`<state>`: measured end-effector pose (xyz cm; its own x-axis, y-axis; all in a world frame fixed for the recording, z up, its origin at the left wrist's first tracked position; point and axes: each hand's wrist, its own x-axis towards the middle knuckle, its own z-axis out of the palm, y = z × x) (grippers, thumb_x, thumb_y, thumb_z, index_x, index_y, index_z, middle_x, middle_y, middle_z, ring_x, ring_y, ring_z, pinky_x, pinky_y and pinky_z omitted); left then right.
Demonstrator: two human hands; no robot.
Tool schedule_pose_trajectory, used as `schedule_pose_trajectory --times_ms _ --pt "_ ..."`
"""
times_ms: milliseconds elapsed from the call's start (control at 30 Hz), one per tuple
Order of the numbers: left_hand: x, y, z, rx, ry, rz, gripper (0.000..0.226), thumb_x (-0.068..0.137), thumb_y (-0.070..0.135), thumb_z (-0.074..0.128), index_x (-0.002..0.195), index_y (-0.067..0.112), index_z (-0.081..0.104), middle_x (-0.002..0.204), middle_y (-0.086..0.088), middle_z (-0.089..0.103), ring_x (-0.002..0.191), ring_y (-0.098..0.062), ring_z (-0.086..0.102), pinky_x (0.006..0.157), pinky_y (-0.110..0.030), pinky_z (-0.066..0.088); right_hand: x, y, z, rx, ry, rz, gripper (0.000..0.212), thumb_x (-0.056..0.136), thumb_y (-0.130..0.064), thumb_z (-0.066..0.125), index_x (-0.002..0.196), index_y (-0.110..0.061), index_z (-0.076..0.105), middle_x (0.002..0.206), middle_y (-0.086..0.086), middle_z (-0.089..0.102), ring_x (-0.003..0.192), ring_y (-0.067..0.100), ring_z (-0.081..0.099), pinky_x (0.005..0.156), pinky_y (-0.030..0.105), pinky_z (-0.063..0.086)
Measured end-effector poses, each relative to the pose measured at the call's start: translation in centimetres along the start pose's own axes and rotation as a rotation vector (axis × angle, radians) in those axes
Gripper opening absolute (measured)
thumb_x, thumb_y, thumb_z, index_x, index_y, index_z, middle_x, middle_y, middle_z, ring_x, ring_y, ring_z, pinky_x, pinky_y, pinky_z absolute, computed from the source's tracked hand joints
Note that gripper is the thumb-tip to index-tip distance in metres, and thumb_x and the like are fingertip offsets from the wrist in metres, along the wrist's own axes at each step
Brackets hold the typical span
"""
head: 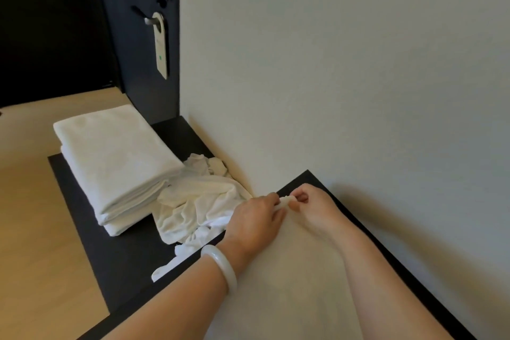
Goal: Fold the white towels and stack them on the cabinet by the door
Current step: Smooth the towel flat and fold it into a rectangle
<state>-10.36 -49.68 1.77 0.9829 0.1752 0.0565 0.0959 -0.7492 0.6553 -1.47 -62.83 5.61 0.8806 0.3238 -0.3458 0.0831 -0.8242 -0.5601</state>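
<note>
Flat towel (289,279): white, spread smooth over the near end of the cabinet (116,257), running from the bottom of the view up to the hands; fold in progress, not yet stacked.
Left hand (254,218): pale bangle (220,262) at the wrist; fingers curled, pinching the far edge of the flat towel.
Right hand (311,204): thumb and fingers nipped on the same far edge, touching the left hand's fingertips.
Loose heap (198,201): crumpled white towels just beyond the hands, against the wall; how many cannot be told; all still to be folded.
Folded stack (116,163): several white towels, squared and piled on the far end of the cabinet, just beside the heap; this part is done.
Door (138,63): dark, with a hanger tag (161,44) on the handle, right behind the stack.
Progress, as judged: past the middle; one towel in hand, the heap remaining.
</note>
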Motion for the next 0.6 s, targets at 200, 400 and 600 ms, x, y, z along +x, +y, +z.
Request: schedule_pose_trajectory --times_ms 200,400,600 --pt "0.1 -0.1 0.4 -0.079 0.058 -0.021 0.02 0.097 0.036 0.05 0.106 0.019 0.054 0.102 0.003 0.059 0.089 -0.018 0.059 0.074 -0.03 0.044 0.5 -0.9 -0.7 0.013 -0.103 0.069 0.02 0.084 -0.01 0.073 0.102 -0.014 0.065 0.086 -0.001 0.064 0.082 0.017 0.061 0.074 0.028 0.049" --pt "0.0 -0.3 0.4 -0.136 0.075 -0.008 0.017 0.098 0.036 0.051 0.101 0.02 0.056 0.097 0.004 0.058 0.086 -0.017 0.057 0.075 -0.031 0.046 0.6 -0.9 -1.5 0.091 -0.173 -0.078 0.017 0.081 -0.01 0.076 0.085 -0.015 0.06 0.092 0.004 0.064 0.079 0.014 0.057 0.07 0.024 0.046" --pt "0.1 -0.3 0.2 -0.167 0.084 -0.04 0.02 0.098 0.036 0.052 0.108 0.019 0.053 0.101 0.006 0.058 0.091 -0.015 0.056 0.074 -0.027 0.042 1.5 -0.4 -1.4 0.315 -0.163 0.008 0.026 0.079 -0.008 0.081 0.098 -0.016 0.064 0.094 0.014 0.07 0.077 0.016 0.062 0.075 0.032 0.051"
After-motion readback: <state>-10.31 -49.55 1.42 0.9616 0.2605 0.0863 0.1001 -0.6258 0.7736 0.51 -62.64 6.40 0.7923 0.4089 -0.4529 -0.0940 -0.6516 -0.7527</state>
